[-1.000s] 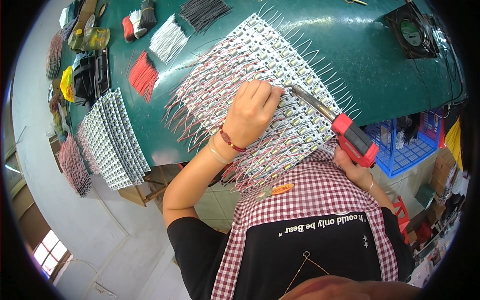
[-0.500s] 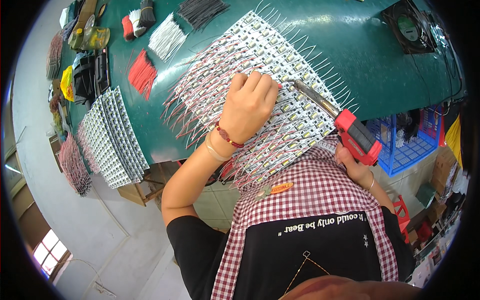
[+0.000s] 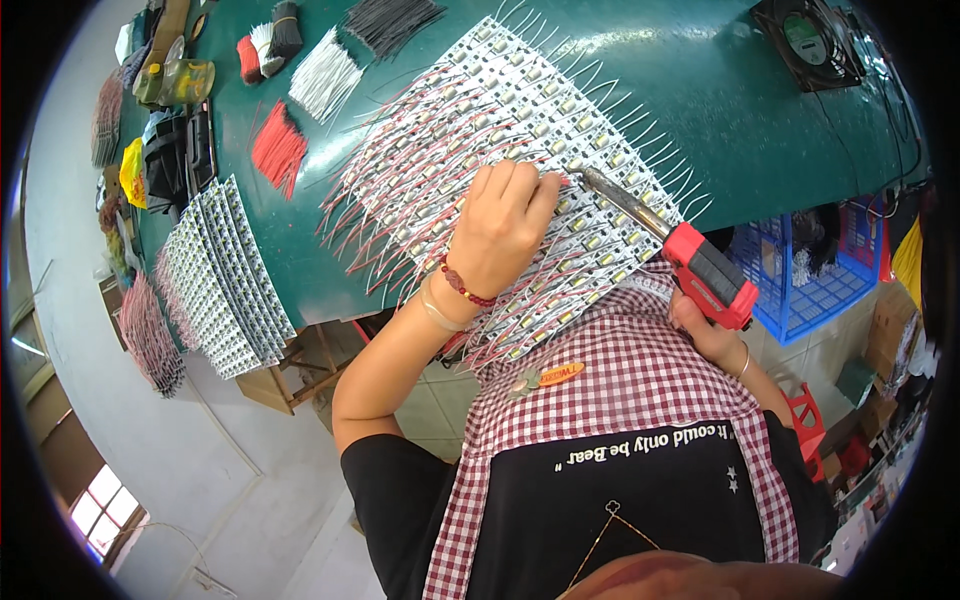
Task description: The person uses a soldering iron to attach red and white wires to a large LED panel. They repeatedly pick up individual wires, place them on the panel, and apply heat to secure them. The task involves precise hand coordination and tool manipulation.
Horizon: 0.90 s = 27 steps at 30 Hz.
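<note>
A white sheet of small circuit boards (image 3: 590, 165) with rows of yellowish components lies aslant on the green table, its near corner by my apron. Red, white and dark wires stick out along its rows. My left hand (image 3: 505, 220) is over the middle of the sheet, fingers pinched together on what looks like a thin red wire; most of it is hidden by the fingers. My right hand (image 3: 708, 328) grips a red and black soldering gun (image 3: 710, 275) by its handle. The gun's metal tip points left and meets the boards just beside my left fingertips.
Loose red wires (image 3: 279, 148), white wires (image 3: 326, 75) and black wires (image 3: 392, 22) lie beyond the sheet. Stacked board sheets (image 3: 225, 280) overhang the table's left edge. A black fan (image 3: 808, 42) stands far right; a blue crate (image 3: 805, 285) is below the table.
My left hand has shifted slightly nearer to me, and its fingers have moved along the boards. The soldering gun's tip has moved slightly left. The view itself has shifted a little.
</note>
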Available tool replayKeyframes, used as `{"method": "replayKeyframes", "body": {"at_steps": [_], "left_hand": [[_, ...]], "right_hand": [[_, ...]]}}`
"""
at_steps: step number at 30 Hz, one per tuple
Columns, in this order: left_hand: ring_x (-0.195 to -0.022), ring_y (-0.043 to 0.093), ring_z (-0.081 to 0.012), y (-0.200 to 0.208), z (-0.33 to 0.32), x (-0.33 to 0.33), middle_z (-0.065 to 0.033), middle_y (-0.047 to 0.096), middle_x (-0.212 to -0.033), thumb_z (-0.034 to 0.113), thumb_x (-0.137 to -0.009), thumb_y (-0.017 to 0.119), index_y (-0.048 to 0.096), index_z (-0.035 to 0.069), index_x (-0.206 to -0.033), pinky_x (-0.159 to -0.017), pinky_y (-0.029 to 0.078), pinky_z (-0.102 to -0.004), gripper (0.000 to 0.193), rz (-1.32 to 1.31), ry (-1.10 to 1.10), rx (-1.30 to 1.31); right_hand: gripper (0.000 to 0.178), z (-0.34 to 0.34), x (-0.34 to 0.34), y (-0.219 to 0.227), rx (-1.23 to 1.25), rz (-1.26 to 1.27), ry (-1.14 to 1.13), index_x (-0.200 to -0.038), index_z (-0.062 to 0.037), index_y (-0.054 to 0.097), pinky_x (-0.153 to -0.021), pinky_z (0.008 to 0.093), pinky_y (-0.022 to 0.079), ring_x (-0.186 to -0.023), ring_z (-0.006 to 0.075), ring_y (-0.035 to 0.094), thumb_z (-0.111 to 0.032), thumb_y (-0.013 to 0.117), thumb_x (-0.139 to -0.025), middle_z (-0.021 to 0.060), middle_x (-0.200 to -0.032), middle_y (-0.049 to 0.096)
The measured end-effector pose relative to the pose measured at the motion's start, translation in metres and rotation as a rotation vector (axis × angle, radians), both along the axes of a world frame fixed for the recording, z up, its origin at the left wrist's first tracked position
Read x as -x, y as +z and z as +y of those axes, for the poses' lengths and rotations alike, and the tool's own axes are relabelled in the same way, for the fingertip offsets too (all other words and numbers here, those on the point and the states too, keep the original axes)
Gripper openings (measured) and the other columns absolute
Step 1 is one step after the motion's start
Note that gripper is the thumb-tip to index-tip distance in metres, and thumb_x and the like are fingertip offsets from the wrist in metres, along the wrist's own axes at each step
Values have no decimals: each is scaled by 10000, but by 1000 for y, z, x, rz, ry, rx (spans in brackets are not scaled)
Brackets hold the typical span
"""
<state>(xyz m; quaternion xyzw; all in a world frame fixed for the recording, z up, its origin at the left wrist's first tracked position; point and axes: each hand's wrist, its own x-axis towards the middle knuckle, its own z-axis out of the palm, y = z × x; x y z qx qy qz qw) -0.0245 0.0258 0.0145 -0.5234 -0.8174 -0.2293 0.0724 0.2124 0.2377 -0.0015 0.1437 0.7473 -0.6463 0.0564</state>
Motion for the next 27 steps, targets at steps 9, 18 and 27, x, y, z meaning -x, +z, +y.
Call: {"method": "replayKeyframes", "body": {"at_steps": [9,18,27], "left_hand": [[-695,468,-202,0,2,1,-56,416,-745,26,-758,619,666,21,-965,-639,371,-331,212,-5,-36,-7],[-705,479,-207,1,2,3,-60,428,-747,14,-757,612,666,19,-958,-645,374,-329,208,-11,-54,-12],[-712,491,-179,0,1,6,-17,463,-749,35,-753,627,680,84,-942,-673,370,-317,202,112,-47,10]], "right_hand": [[146,-1,8,4,-80,73,55,-842,-24,570,-624,291,453,-668,153,554,-141,576,-929,53,-738,572],[234,0,10,6,-84,101,88,-830,-21,546,-640,270,442,-685,119,530,-192,526,-989,38,-735,550],[79,-2,5,3,-49,22,-17,-871,-21,642,-597,321,483,-632,203,612,-68,673,-816,70,-742,633]]}}
